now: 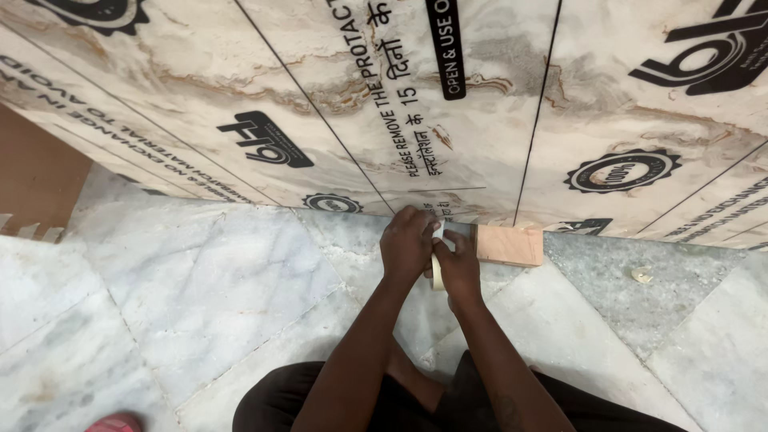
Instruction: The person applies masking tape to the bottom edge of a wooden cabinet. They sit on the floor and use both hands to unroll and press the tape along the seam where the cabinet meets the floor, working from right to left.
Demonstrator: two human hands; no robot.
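Large marble-patterned wall panels (336, 88), covered in printed protective film with black markings, fill the upper half of the view. 2 dark seams run down the film, so 3 panel sections show. The panels meet the floor in a slanted line.

Grey-white veined marble floor tiles (200, 280) cover the lower half, set diagonally with thin joints. A brown board (36, 176) stands at the far left edge. A red object (116, 422) shows at the bottom left corner, too cropped to identify.

1 person crouches, dark trousers visible at the bottom edge, both forearms reaching to the base of the panels.

1 small rectangular block of pale wood (510, 245) lies on the floor, touching the foot of the panel, just beside the right hand.

Left hand (406, 244): fingers curled and pressed together, pinching the free white end of the tape at the panel base.

Right hand (460, 268): fingers closed around 1 roll of cream masking tape (437, 272), which sits upright between the 2 hands, mostly hidden by them.

1 small pale scrap (642, 274) lies on the floor well apart, to the right.
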